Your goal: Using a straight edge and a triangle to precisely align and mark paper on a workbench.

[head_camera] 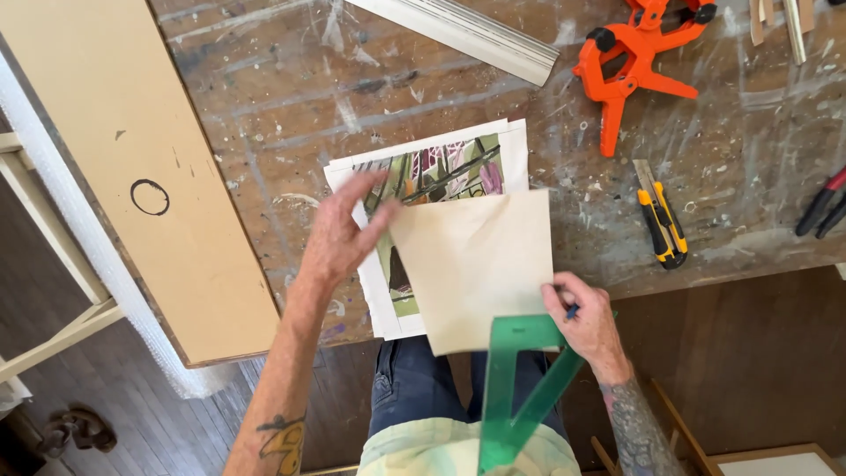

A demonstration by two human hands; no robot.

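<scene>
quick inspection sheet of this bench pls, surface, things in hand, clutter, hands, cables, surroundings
surface: worn wooden workbench, smeared with paint
job's things: cream paper sheet lying over a colourful print; green plastic triangle at the bench edge
clutter: orange spring clamp, yellow utility knife, pale moulding strip, tan board, red-handled tool
grippers: left hand flat on the print, touching the sheet's corner; right hand holds a dark pen-like item and the triangle
cables: nothing seen
surroundings: dark wood floor, white frame at left
</scene>
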